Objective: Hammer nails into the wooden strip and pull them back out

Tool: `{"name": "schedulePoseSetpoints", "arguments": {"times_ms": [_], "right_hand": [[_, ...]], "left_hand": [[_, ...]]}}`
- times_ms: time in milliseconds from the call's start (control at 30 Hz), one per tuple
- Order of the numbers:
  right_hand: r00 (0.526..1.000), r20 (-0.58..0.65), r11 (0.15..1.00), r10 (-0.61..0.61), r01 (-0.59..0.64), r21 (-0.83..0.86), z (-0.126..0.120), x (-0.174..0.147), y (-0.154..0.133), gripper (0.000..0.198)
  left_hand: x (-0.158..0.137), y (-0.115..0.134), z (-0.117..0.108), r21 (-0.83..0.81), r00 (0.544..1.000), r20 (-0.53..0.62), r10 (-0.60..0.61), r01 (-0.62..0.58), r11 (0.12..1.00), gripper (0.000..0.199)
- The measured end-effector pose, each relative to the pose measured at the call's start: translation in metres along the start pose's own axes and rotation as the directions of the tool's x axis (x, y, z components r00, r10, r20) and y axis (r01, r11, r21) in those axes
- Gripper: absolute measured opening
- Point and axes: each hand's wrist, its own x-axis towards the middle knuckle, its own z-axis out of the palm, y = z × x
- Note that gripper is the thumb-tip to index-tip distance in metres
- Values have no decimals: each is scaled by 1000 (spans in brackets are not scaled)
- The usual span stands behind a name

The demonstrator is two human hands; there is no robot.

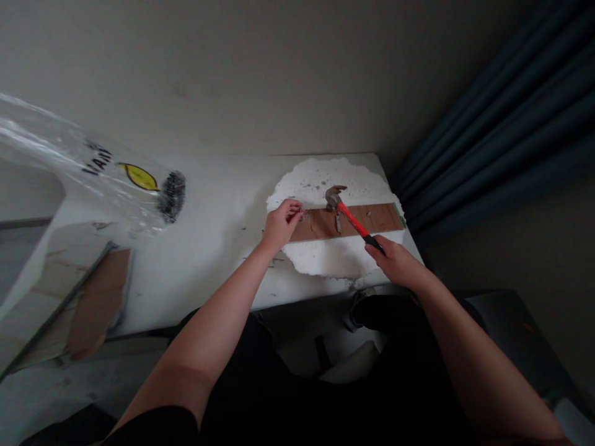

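Note:
My right hand [393, 261] is closed round the black grip of a claw hammer [353, 218] with a red shaft. Its metal head is over the middle of a brown wooden board [320, 224]. At the board's left end, my left hand [281, 224] has its fingertips pinched together; whatever they hold is too small to make out. A small greyish piece [338, 223] lies on the board just below the hammer head. Under the board is a rough-edged white slab [320, 263].
The white table [209, 248] carries scattered bits and thin dark pieces near my left wrist. A clear plastic bag [134, 176] with a yellow print is at the left. Brown board pieces [100, 297] are at the lower left. A dark blue curtain [502, 124] hangs at the right.

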Motion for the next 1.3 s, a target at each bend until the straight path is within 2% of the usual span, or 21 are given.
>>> {"name": "schedulePoseSetpoints", "arguments": {"times_ms": [233, 1000, 1133, 1300], "right_hand": [[1000, -9, 1000, -9, 9, -30, 0, 0, 0, 22], [1000, -12, 1000, -5, 4, -28, 0, 0, -1, 23], [1000, -26, 1000, -9, 9, 3, 0, -4, -4, 23], [997, -58, 982, -57, 67, 177, 2, -17, -19, 32]], "left_hand": [[1, 4, 0, -19, 1000, 14, -15, 16, 1000, 9], [0, 8, 0, 12, 999, 32, -5, 5, 1000, 9], [-1, 7, 1, 19, 1000, 26, -17, 17, 1000, 22], [-2, 6, 2, 24, 999, 26, -23, 22, 999, 40]]}}
